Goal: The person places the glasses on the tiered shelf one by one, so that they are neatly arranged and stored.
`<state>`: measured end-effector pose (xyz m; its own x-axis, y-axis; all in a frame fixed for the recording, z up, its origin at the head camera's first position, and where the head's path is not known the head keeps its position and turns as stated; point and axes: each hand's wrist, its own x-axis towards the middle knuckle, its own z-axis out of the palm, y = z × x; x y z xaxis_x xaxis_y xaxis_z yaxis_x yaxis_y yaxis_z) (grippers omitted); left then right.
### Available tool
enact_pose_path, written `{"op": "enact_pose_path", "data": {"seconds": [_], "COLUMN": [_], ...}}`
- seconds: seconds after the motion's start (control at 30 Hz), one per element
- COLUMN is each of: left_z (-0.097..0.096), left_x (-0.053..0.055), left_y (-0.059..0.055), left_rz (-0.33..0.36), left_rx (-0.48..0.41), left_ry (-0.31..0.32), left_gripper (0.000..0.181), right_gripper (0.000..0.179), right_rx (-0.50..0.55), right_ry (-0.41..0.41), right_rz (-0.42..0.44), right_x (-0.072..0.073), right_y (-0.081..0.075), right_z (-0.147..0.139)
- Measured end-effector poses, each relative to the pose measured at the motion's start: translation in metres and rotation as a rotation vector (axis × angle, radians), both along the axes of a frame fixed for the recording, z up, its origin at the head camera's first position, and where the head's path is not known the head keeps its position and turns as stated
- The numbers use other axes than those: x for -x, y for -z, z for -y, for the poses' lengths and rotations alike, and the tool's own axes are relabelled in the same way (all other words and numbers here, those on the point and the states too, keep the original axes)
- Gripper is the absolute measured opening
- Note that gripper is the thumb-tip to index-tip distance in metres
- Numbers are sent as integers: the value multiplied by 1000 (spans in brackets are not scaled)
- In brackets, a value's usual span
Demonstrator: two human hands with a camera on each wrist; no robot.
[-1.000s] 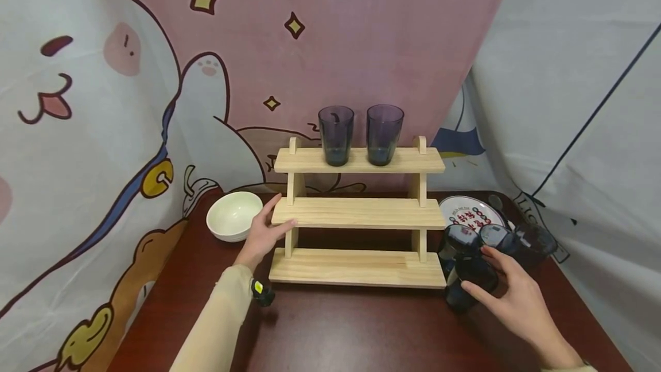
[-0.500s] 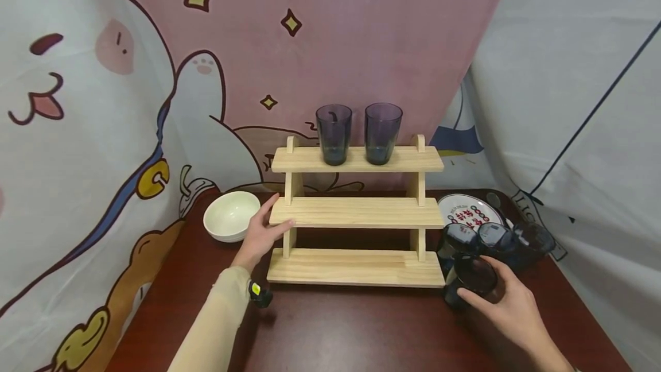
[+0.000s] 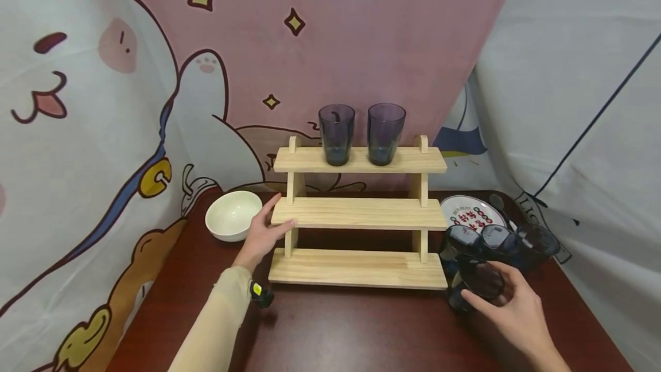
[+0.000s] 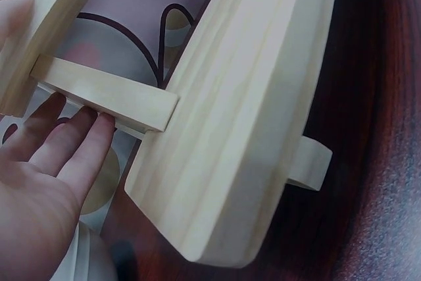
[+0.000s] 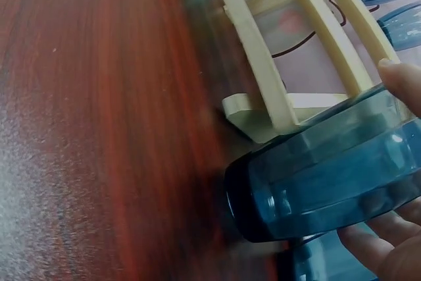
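Table (image 3: 330, 332), dk red: under both hands. Shelf (image 3: 356, 212), wood, 3-tier: betw. hands; L hand (image 3: 258, 239) gripping mid tier's end. Plate (image 3: 471, 212): beyond R hand (image 3: 521, 310). Bowl (image 3: 234, 216), white: just outside L hand. Top-tier glasses (image 3: 337, 138), qty 2: beyond & betw. hands. Other glasses (image 3: 500, 240), 3 seen: clustered just past R hand. Held glass (image 5: 329, 176), qty 1: tilted, grasped by R hand, thumb opp. fingers. Risks: chip if swung into other glasses or shelf; slip if grip loosens; top-tier glasses may topple if L hand jolts shelf.
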<state>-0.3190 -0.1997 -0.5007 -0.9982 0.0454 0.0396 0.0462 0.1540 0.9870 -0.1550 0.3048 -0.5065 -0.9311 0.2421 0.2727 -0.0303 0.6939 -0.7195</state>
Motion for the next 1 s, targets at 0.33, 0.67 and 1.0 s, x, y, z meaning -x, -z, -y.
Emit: {"op": "enact_pose_path", "data": {"seconds": [0.33,0.67,1.0], "left_z": [0,-1,0], "left_x": [-1,-2,0], "left_y": [0,-1,0], "left_rz": [-14,-13,-7], "left_rx": [-2,-3,-9], "left_ry": [-6,-9,-4], "left_gripper": [86,87,86], "right_gripper": [77,79,79], "right_rx": [23,68,55], "right_ry": [-25,-84,-175], "right_rz": [-66,-161,-211], "right_x": [-11,1,34], "right_y": [-37,-77,-98], "right_z": [-2,8,40]}}
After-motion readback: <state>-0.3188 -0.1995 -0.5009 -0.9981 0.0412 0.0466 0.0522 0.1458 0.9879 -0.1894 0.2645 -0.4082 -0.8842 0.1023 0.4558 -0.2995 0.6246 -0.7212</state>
